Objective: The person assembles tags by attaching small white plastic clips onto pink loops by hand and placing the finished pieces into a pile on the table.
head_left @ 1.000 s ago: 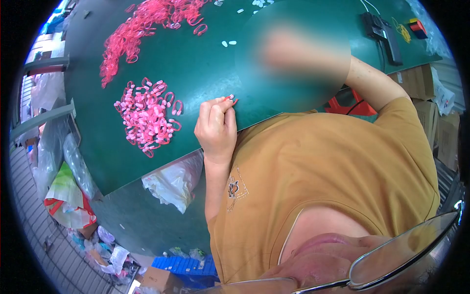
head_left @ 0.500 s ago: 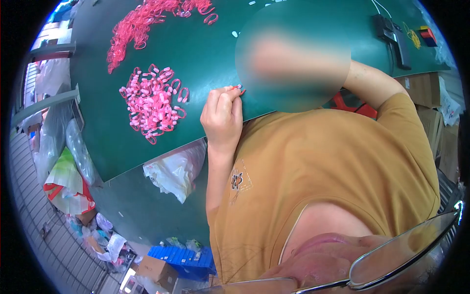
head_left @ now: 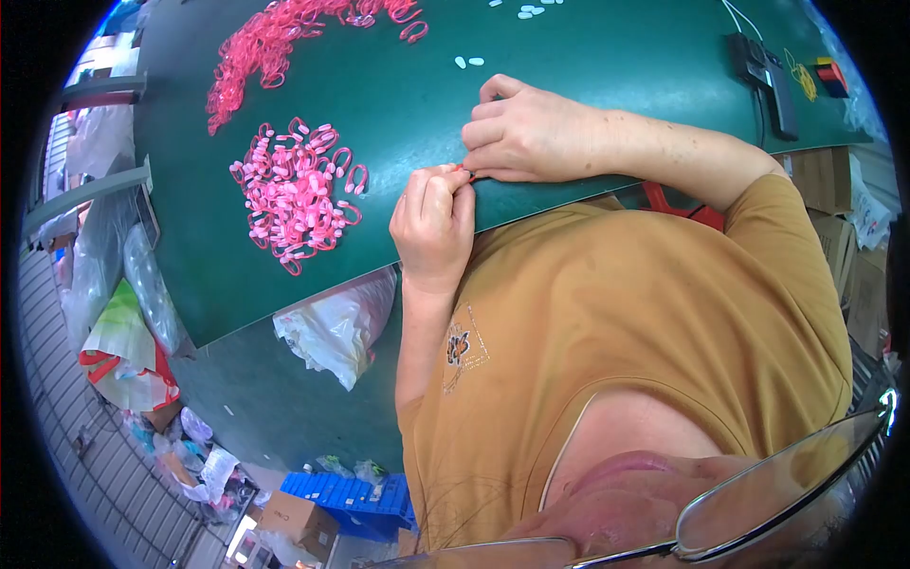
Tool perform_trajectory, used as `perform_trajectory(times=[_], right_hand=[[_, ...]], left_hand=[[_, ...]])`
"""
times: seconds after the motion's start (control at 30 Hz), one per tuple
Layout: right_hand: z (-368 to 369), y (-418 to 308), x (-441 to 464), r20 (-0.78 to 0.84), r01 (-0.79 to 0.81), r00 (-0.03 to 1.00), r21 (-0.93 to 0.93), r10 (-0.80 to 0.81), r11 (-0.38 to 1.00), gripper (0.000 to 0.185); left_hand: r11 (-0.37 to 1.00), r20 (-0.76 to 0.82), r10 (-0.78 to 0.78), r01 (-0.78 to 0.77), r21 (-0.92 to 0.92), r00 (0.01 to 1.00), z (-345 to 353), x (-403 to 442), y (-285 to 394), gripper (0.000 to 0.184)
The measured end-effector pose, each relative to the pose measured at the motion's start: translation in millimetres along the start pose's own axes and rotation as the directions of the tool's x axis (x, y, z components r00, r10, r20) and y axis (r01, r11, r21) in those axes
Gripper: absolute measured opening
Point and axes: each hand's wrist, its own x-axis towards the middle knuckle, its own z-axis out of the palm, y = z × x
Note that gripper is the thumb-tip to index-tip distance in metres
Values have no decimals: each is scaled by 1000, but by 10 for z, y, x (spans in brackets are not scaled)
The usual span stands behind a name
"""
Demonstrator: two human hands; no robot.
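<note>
My left hand [head_left: 431, 223] is closed at the table's front edge, pinching a small red loop [head_left: 471, 176] between thumb and fingertips. Directly beside it, my right hand [head_left: 531, 133] is closed too, its fingertips meeting the left ones at the loop. What the right fingers hold is hidden. To the left of both hands lies a pile of pink-red loops with pale pink pieces on them [head_left: 299, 194]. A larger heap of plain pink-red loops [head_left: 261, 52] spreads farther back. Behind the right hand are small white pieces [head_left: 476, 62].
The green table [head_left: 379, 114] ends just in front of my body. A black power strip [head_left: 766, 81], yellow cord [head_left: 804, 76] and a red-and-black object [head_left: 831, 78] are at the back right. A white plastic bag [head_left: 336, 337] hangs below the left front edge.
My right hand, blurred in the earlier frames, now shows clearly with its fingertips at the left hand's. The table and piles have shifted slightly in view. The left hand keeps its pinch.
</note>
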Motion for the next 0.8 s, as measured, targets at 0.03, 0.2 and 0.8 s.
perform_trajectory(times=[0.03, 0.2, 0.8], right_hand=[[21, -18, 7, 13, 19, 1000, -55, -18, 998, 14], [70, -111, -45, 24, 26, 999, -215, -21, 976, 10], [40, -45, -44, 76, -125, 990, 79, 119, 989, 14]], left_hand=[[1000, 0, 0, 0, 0, 1000, -4, -3, -1, 24], [1000, -17, -6, 6, 0, 1000, 2, 7, 3, 20], [1000, -29, -1, 0, -14, 1000, 0, -3, -4, 20]])
